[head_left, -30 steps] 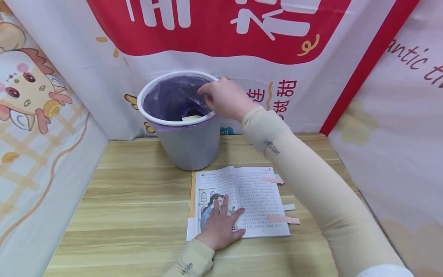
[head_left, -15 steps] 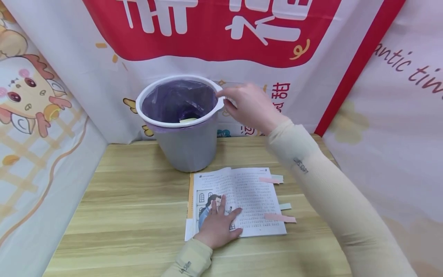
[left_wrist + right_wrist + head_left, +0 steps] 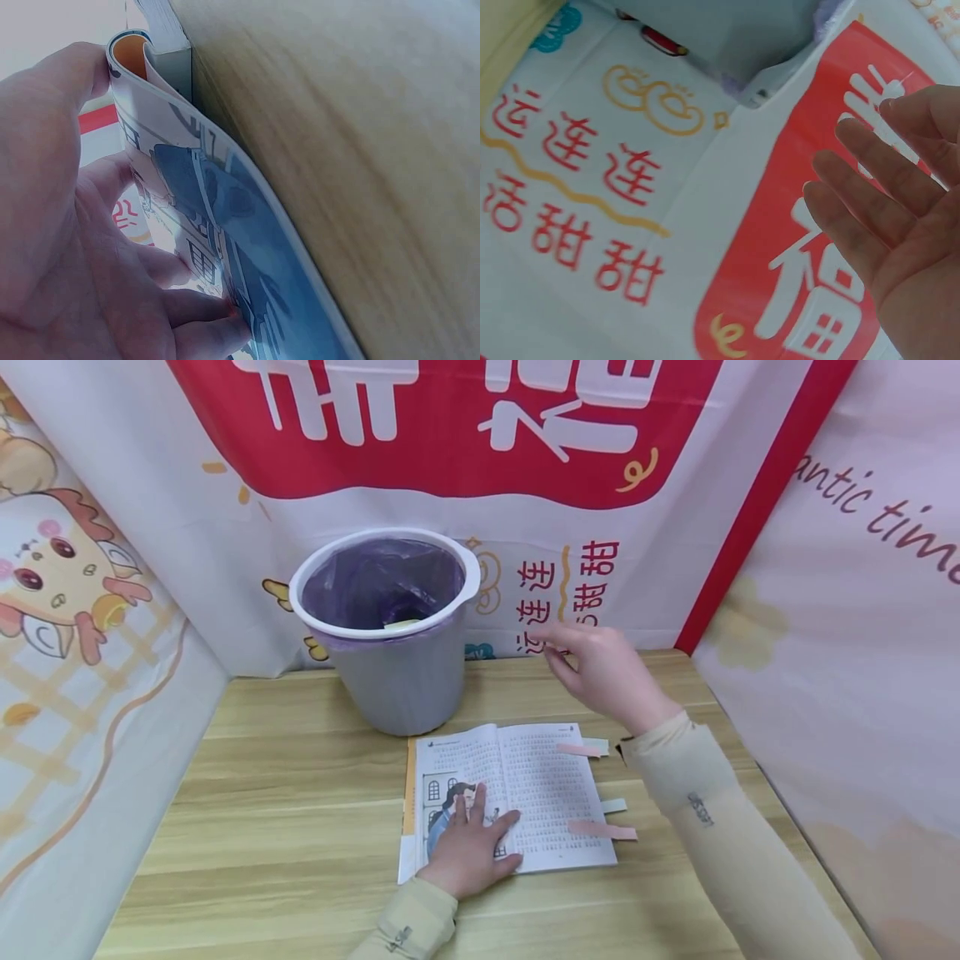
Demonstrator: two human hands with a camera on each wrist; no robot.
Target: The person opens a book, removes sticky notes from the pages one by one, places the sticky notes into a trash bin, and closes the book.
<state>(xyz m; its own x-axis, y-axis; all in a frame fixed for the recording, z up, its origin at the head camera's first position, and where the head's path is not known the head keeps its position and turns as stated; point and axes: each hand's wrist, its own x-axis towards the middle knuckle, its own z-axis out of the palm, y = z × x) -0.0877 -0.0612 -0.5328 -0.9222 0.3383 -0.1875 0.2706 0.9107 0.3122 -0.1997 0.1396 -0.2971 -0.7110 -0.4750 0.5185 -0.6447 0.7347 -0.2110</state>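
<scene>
An open book [image 3: 551, 785] lies on the wooden table, with pink and pale green sticky tabs [image 3: 603, 831] jutting from its right page. My left hand [image 3: 468, 852] rests on the illustrated left page, fingers spread; the left wrist view has this page curving under the fingers. My right hand [image 3: 603, 672] is in the air above the table, to the right of the trash bin [image 3: 401, 685] and beyond the book. In the right wrist view its fingers [image 3: 870, 195] are loosely bent, with nothing seen in them. Inside the bin's purple liner [image 3: 341, 589] sits a small pale yellow piece [image 3: 401, 624].
The bin stands at the back of the table [image 3: 285, 810], close to a red and white printed cloth [image 3: 450, 460]. Patterned cloths hang along the left and right sides. Bare wood shows left of the book.
My right hand has drawn back from the bin's rim, moving right and down toward me. The left hand stays on the page. The whole head view has shifted slightly.
</scene>
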